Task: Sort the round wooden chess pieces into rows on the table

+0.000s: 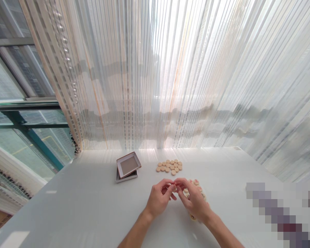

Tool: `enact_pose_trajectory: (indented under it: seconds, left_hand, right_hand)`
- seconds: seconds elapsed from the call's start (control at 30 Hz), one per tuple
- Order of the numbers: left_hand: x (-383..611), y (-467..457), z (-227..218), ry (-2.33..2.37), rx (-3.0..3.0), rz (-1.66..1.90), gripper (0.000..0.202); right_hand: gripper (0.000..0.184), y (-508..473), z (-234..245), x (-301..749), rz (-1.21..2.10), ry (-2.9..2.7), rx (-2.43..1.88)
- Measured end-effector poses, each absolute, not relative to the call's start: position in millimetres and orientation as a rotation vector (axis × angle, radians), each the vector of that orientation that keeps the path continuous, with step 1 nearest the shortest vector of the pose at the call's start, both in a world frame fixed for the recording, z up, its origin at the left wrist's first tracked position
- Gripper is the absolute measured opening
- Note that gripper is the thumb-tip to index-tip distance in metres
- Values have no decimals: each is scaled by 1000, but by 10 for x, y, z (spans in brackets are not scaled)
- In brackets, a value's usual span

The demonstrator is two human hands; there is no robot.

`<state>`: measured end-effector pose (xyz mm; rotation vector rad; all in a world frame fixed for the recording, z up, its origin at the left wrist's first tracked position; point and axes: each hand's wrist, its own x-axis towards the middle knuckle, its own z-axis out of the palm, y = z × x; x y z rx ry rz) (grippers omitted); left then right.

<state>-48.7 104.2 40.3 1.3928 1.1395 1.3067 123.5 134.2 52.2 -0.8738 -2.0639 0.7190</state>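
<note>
My left hand [158,196] and my right hand [192,196] meet over the white table [98,213]. Between their fingertips they pinch a small round Chinese chess piece [174,188], held above the tabletop. Beneath and beside my right hand lie several more pieces, such as a red-marked piece [196,182] and a dark-marked piece [193,217]; the hand and forearm partly cover this group. Farther off, a cluster of plain-faced wooden pieces [172,167] rests on the table with no marks showing on top.
Left of the cluster sits a shallow box [126,179], its other half [138,162] tilted across it. A sheer striped curtain [155,86] hangs along the table's far side. Window frames [26,69] stand at the left. Part of the lower right is pixelated.
</note>
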Motion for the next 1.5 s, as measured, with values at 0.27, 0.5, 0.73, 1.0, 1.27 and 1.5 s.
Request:
enact_pose_trajectory:
  seconds: [0.27, 0.5, 0.73, 1.0, 1.27, 1.5]
  left_hand:
    - [-489, 1044, 441, 1163, 1384, 1354, 34]
    - [-483, 1068, 375, 1156, 1318, 1334, 35]
    - [-496, 1094, 340, 1179, 1263, 1317, 40]
    - [-495, 1073, 365, 1088, 1297, 1316, 41]
    - [-489, 1061, 375, 1070, 1342, 1303, 41]
    - [-506, 1093, 308, 1199, 1339, 1339, 37]
  right_hand:
    - [27, 1337, 550, 1217, 655, -2102, -820]
    - [26, 1341, 525, 1213, 686, -2108, -824]
    - [26, 1324, 544, 1204, 672, -2134, -815]
    - [28, 1372, 560, 1244, 630, -2126, -799]
    - [29, 1384, 585, 1271, 632, -2156, -806]
    - [24, 1530, 664, 1449, 552, -2013, -1002]
